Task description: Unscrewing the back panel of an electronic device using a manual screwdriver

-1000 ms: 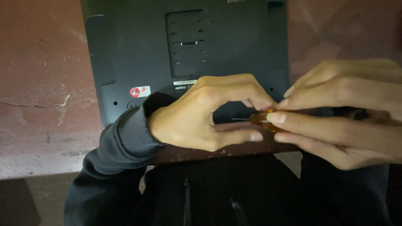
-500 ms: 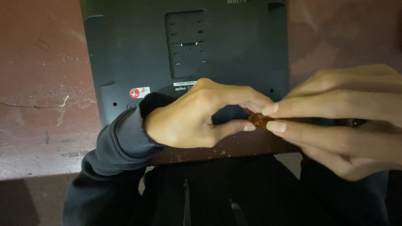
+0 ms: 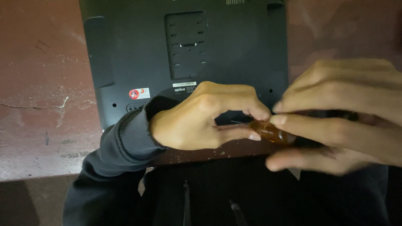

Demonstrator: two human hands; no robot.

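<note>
A black laptop (image 3: 184, 54) lies upside down on a reddish-brown table (image 3: 37, 104), its bottom panel facing up. My left hand (image 3: 201, 117), in a dark sleeve, is curled over the laptop's near edge, thumb and forefinger pinched at the tip end of a small tool. My right hand (image 3: 339, 113) grips the tool's amber translucent handle (image 3: 272, 132), likely a screwdriver. A thin metal shaft shows faintly between my left fingers. The tool's tip is hidden by my fingers.
The laptop base carries a vented cover plate (image 3: 187, 44), a small red-and-white sticker (image 3: 139, 93) and a few screw holes. The worn table surface stretches left of the laptop; its front edge (image 3: 42, 173) runs above my dark-clothed lap.
Both hands have drifted slightly down and right while staying pinched on the tool. The laptop has not moved.
</note>
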